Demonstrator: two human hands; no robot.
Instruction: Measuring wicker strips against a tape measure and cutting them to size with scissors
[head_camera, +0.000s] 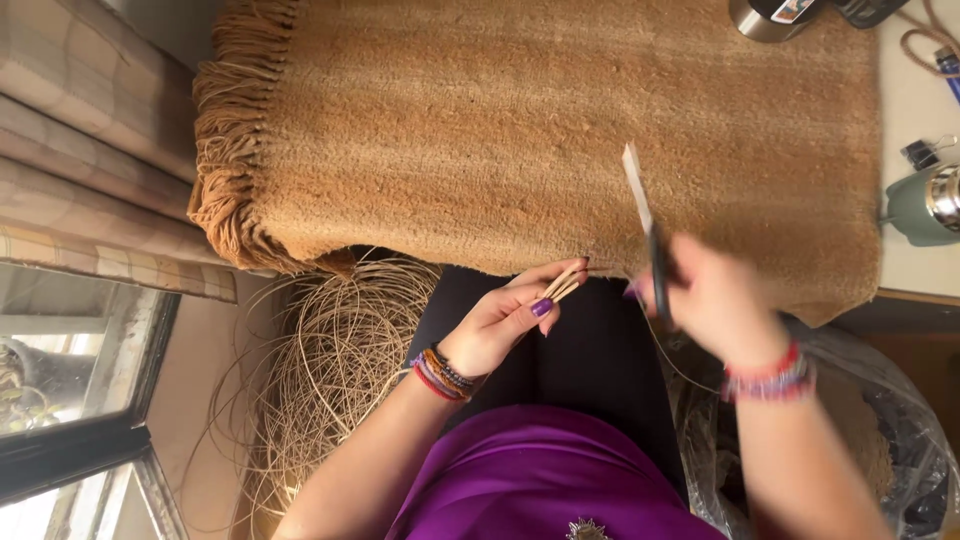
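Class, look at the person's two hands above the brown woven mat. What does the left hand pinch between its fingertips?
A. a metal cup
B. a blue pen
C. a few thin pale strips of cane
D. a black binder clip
C: the left hand pinches thin pale cane strips at the edge of the mat, while the blurred right hand holds a knife.

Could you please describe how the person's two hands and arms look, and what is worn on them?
Both forearms are bare, with no sleeves showing on them. The left hand has purple polish on the nails, and a stack of thin bangles in red, purple and dark colours sits at its wrist. The right hand is motion-blurred; its wrist carries red and bluish-purple bracelets. The top is purple.
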